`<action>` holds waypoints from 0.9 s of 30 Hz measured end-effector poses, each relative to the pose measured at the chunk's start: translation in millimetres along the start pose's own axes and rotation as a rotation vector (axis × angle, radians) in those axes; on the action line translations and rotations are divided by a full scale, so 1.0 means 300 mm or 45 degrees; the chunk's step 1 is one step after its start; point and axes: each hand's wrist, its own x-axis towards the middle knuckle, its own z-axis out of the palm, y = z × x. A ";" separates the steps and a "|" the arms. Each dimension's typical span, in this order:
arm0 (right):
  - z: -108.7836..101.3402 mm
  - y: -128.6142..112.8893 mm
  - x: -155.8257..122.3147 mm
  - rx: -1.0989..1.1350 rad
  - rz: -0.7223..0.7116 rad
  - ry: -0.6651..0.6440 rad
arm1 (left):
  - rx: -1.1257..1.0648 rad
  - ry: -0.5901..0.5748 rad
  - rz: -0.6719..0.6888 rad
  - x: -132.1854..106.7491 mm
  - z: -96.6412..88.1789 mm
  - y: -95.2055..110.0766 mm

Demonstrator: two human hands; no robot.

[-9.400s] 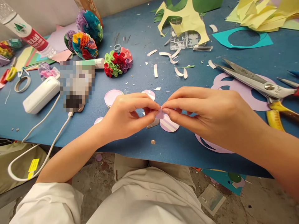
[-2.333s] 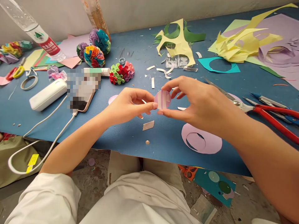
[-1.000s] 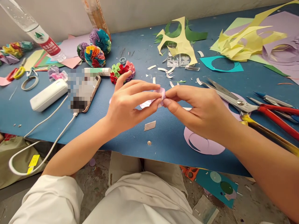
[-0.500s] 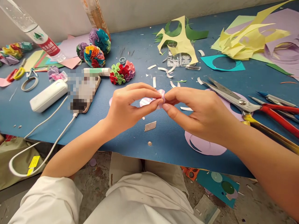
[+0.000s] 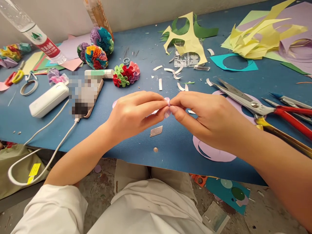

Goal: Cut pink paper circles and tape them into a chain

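Observation:
Over the middle of the blue table, a small piece of lilac paper is pinched between both hands. My left hand grips it from the left with thumb and fingertips. From the right, my right hand pinches the same piece, so the two sets of fingertips almost meet. Much of the paper is hidden by the fingers. Below the hands lies a flat grey blade-like piece. A cut lilac paper round lies partly under my right wrist.
Large scissors with red and yellow handles lie open at right, beside pens. Yellow paper offcuts are heaped behind them. At left are a phone, a white power bank, a glue stick, curled-paper balls and a water bottle.
My fingertips have closed tighter together around the lilac paper, and my left hand has turned slightly, covering more of the lilac piece beneath. The view has shifted a little.

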 end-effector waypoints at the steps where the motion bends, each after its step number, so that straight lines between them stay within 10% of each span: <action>1: 0.001 0.000 -0.001 -0.006 -0.006 0.001 | 0.013 0.003 0.011 0.000 0.001 -0.001; 27: -0.006 0.000 0.007 0.056 0.000 0.151 | -0.225 0.200 -0.406 0.025 -0.018 -0.006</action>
